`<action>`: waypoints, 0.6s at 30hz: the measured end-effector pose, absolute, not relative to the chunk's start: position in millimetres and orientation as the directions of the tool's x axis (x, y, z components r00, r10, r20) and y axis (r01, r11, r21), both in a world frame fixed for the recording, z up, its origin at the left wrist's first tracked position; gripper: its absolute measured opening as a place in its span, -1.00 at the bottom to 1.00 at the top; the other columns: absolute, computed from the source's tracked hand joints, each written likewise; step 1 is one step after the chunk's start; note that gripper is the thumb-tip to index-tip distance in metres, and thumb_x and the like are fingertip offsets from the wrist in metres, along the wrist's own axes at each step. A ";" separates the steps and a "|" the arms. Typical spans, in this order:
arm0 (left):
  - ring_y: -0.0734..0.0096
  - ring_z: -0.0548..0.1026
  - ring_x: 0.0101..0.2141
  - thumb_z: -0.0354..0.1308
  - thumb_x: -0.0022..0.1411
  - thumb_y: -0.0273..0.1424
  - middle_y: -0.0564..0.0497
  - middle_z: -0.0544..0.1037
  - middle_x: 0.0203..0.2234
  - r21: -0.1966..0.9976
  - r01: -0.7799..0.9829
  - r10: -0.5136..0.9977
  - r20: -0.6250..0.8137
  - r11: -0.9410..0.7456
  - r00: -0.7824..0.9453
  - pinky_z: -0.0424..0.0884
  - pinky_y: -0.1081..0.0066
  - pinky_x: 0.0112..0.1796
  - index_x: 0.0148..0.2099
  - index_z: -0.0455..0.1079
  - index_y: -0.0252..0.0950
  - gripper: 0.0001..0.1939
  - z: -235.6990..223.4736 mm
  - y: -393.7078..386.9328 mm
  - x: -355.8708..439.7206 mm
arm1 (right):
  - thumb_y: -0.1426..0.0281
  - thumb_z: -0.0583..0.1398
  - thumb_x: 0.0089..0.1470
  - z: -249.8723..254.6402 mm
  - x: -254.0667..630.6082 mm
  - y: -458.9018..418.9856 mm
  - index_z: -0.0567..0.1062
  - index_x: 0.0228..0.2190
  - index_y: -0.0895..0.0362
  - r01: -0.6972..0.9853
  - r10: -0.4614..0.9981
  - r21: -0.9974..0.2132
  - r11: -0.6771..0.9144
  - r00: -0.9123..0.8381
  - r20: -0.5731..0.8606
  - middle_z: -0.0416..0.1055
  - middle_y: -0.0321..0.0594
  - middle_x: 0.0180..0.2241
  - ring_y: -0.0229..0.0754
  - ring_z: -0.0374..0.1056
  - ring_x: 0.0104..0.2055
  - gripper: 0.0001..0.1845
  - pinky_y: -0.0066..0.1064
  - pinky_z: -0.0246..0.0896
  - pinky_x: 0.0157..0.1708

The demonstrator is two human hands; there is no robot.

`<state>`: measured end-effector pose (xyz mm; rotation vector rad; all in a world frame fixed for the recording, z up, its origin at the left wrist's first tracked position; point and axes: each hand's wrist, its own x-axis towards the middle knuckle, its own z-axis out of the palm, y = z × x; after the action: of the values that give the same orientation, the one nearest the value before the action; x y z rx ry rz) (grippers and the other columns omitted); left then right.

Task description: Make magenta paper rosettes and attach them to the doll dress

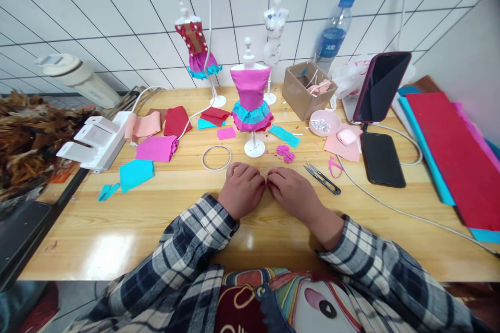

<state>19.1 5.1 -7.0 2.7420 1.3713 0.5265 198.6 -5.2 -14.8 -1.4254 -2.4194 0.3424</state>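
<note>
My left hand and my right hand rest at the middle of the table with fingers curled and fingertips almost meeting. Whatever they pinch, if anything, is hidden behind the fingers. Just beyond them stands a small white dress form in a magenta top and a ruffled blue and magenta skirt. A thin metal ring lies left of my left hand. To the right of my right hand are thread snips, and two magenta fabric flowers lie beyond it.
Fabric pieces, such as a magenta one, lie at left. Two more dress forms stand by the tiled wall. At right are a cardboard box, a pink bowl, a propped phone, a flat black phone, cables and red fabric.
</note>
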 end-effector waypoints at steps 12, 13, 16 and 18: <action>0.31 0.51 -0.35 0.09 0.24 -0.40 0.00 0.59 -0.46 0.400 0.707 0.807 0.188 -0.584 0.560 0.27 0.14 -0.05 -0.29 0.50 -0.25 -0.85 -9.4 6.9 9.9 | 0.56 0.11 0.16 -17.2 205.6 -4.8 0.48 -0.27 0.12 0.742 0.788 -0.267 0.615 -0.573 0.224 0.46 -0.20 -0.34 -0.13 0.28 -0.27 -0.82 -0.33 0.17 -0.22; 0.30 0.52 -0.36 0.10 0.23 -0.41 0.00 0.60 -0.46 0.414 0.702 0.809 0.181 -0.579 0.560 0.28 0.14 -0.05 -0.29 0.50 -0.25 -0.85 -9.0 6.8 9.1 | 0.55 0.10 0.17 -15.7 206.1 -5.3 0.48 -0.27 0.12 0.733 0.782 -0.273 0.623 -0.579 0.230 0.47 -0.20 -0.34 -0.13 0.29 -0.27 -0.82 -0.33 0.18 -0.22; 0.26 0.52 -0.37 0.12 0.20 -0.37 -0.01 0.60 -0.49 0.488 0.717 0.859 0.162 -0.498 0.486 0.34 0.17 -0.13 -0.31 0.52 -0.24 -0.86 -9.3 6.1 5.5 | 0.44 0.09 0.22 -9.9 217.3 -6.4 0.47 -0.17 0.12 0.741 0.807 -0.327 0.587 -0.505 0.306 0.49 -0.18 -0.29 -0.13 0.32 -0.23 -0.81 -0.32 0.20 -0.17; 0.26 0.54 -0.37 0.15 0.19 -0.31 -0.03 0.61 -0.46 0.611 0.707 0.925 0.130 -0.357 0.356 0.40 0.26 -0.24 -0.31 0.51 -0.25 -0.84 -11.4 5.3 3.0 | 0.35 0.10 0.23 -7.0 234.6 -5.8 0.47 -0.11 0.14 0.787 0.860 -0.384 0.484 -0.347 0.374 0.49 -0.16 -0.26 -0.12 0.33 -0.19 -0.76 -0.31 0.21 -0.15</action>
<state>3.0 5.3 -11.4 2.1692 1.4193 0.6446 234.6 -5.8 -7.0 -1.3566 -2.2035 0.1835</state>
